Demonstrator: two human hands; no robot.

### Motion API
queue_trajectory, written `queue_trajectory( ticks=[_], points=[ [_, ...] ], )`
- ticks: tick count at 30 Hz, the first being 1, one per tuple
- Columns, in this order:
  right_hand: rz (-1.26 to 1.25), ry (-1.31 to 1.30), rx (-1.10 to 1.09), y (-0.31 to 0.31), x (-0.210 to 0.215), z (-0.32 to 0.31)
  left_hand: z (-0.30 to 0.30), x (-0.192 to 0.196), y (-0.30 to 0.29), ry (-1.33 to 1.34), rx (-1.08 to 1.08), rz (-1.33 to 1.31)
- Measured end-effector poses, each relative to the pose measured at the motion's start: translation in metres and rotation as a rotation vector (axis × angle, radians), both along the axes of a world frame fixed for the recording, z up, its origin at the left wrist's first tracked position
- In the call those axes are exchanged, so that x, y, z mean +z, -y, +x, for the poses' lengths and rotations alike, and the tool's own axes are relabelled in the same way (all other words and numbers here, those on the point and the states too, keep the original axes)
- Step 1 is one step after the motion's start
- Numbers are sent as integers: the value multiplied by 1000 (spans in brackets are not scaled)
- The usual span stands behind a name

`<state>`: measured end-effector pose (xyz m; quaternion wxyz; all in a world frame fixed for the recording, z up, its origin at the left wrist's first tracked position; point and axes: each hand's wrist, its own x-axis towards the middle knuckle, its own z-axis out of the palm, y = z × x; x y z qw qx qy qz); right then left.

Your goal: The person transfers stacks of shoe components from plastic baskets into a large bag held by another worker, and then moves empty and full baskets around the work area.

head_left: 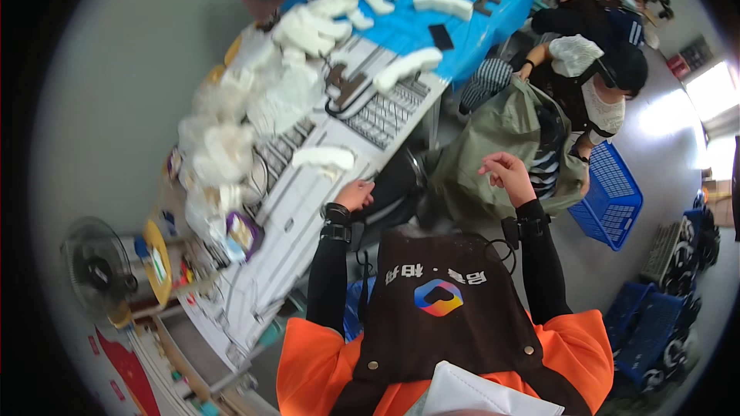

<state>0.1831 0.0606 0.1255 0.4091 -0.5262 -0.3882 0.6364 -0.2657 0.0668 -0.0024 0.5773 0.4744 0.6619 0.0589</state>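
My left hand [356, 195] is near the table's front edge, its fingers curled together; whether anything small is in them I cannot make out. Just beyond it, a curved white foam-like piece [324, 157] lies on the table. My right hand [509, 176] hovers over the near side of a large olive-green sack [482, 158], its fingers loosely bent and apart, with nothing visible in them. Black-and-white striped items [546, 169] show in the sack's mouth. Across from me a person in a dark cap [623, 69] bends over the sack with hands at its rim.
A long table [297, 216] with a blue cover [408, 27] at its far end carries more white pieces [443, 5], clear plastic bags [223, 154] and a brown tool [345, 83]. On the floor stands a blue basket [609, 196]. A fan [96, 271] is at left.
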Motion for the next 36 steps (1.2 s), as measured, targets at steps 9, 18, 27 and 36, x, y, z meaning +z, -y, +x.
queue_trajectory(
  ticks=[9, 18, 27, 36],
  points=[
    [-744, 127, 344, 10, -218, -47, 24, -166, 199, 477, 1284, -372],
    [-273, 668, 310, 24, -316, -90, 63, -195, 192, 646, 764, -580],
    [-792, 1190, -826, 160, -310, 279, 478, -112, -11, 89, 52, 124],
    [-492, 228, -400, 174, -426, 401, 549, -325, 24, -189, -105, 124]
  ],
)
